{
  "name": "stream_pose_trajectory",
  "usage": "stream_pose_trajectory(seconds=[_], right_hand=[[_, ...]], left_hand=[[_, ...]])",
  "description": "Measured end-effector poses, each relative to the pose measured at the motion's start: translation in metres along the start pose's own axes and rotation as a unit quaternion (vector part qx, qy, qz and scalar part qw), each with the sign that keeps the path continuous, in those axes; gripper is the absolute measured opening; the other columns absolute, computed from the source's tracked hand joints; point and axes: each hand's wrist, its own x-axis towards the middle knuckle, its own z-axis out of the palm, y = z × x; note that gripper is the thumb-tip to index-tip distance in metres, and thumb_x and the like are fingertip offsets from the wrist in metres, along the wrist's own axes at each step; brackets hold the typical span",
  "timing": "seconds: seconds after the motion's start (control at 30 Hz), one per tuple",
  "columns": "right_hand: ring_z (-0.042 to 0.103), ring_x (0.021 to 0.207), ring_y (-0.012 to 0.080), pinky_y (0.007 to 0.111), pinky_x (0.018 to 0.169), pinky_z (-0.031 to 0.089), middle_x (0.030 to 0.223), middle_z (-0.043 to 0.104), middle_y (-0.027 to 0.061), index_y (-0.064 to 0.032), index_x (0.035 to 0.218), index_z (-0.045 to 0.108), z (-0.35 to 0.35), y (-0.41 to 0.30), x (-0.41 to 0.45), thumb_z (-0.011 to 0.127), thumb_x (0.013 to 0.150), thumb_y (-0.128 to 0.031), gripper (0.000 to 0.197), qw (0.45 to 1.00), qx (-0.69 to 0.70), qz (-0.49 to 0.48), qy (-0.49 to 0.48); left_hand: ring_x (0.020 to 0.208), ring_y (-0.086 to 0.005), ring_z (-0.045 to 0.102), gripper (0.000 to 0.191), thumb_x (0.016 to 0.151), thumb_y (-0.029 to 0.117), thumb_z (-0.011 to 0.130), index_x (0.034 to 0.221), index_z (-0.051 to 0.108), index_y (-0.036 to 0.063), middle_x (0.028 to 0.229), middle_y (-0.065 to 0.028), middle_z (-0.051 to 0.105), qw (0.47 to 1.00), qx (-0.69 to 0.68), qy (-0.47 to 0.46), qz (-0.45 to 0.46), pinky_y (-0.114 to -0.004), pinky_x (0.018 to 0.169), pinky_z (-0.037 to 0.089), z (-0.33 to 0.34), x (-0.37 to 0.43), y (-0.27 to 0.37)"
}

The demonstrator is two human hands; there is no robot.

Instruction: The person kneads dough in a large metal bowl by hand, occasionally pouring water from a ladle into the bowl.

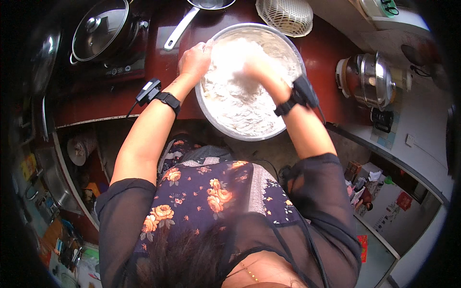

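Note:
A large round metal basin [248,138] extends slightly past the counter's front edge. White floury dough [234,108] covers its bottom, partly washed out by glare. At the basin's left rim, my left hand [195,62] is curled tightly with its fingers over the edge. My right hand [257,68] reaches down inside against the white mixture. Blur and glare hide its fingers, so whether they hold any of the dough cannot be told. Each wrist wears a black strap with a small box.
On the dark red counter [162,104], a lidded pot [99,32] sits on an induction cooker [122,70] at left. A long-handled pan [182,28] and a white plastic basket [286,16] lie beyond the basin. Rightward stands a stainless-steel pot [374,81].

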Motion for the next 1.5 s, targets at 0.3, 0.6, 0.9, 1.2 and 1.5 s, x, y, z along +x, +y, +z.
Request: stream_pose_trajectory(seconds=[0.3,0.6,0.9,1.2,1.5], right_hand=[[0.062,0.083,0.0417,0.046,0.072,0.051,0.090,0.064,0.0250,0.0010,0.098,0.064,0.054,0.017,-0.112,0.063,0.080,-0.014,0.024,0.981,0.091,0.122,0.117],[0.064,0.071,0.0409,0.047,0.064,0.052,0.072,0.064,0.0228,0.0006,0.078,0.067,0.093,0.067,-0.059,0.061,0.074,-0.010,0.013,0.994,-0.052,0.068,0.070],[0.064,0.091,0.0327,0.038,0.080,0.051,0.100,0.066,0.0212,0.0007,0.102,0.066,0.008,0.050,-0.078,0.064,0.083,-0.018,0.027,0.987,0.150,-0.029,0.057],[0.059,0.101,0.0386,0.041,0.086,0.048,0.107,0.062,0.0239,0.0018,0.105,0.061,0.024,0.132,-0.004,0.061,0.088,-0.017,0.026,0.961,0.056,0.081,0.260],[0.063,0.074,0.0388,0.045,0.069,0.052,0.075,0.064,0.0227,0.0004,0.072,0.066,0.023,0.074,0.060,0.058,0.074,-0.008,0.012,0.975,-0.169,-0.053,0.136]], left_hand=[[0.098,-0.0439,0.060,0.055,0.097,0.051,0.034,0.101,0.065,0.0059,0.101,-0.0241,0.065,1.000,-0.003,0.008,0.007,-0.050,0.086,0.046,0.001,-0.002,0.001],[0.097,-0.0445,0.060,0.054,0.097,0.050,0.036,0.100,0.065,0.0049,0.098,-0.0248,0.065,1.000,0.004,0.008,0.022,-0.050,0.085,0.046,0.000,-0.004,0.000],[0.099,-0.0442,0.060,0.056,0.097,0.052,0.033,0.103,0.064,0.0064,0.102,-0.0249,0.065,1.000,0.011,0.006,0.005,-0.050,0.087,0.046,0.000,-0.001,-0.003],[0.099,-0.0436,0.061,0.055,0.097,0.053,0.032,0.104,0.065,0.0086,0.100,-0.0236,0.066,1.000,0.016,-0.002,0.009,-0.050,0.086,0.047,0.001,-0.003,0.002],[0.096,-0.0442,0.061,0.053,0.098,0.050,0.033,0.104,0.064,0.0077,0.097,-0.0254,0.065,1.000,0.021,0.002,0.012,-0.050,0.084,0.047,-0.001,-0.005,0.000]])
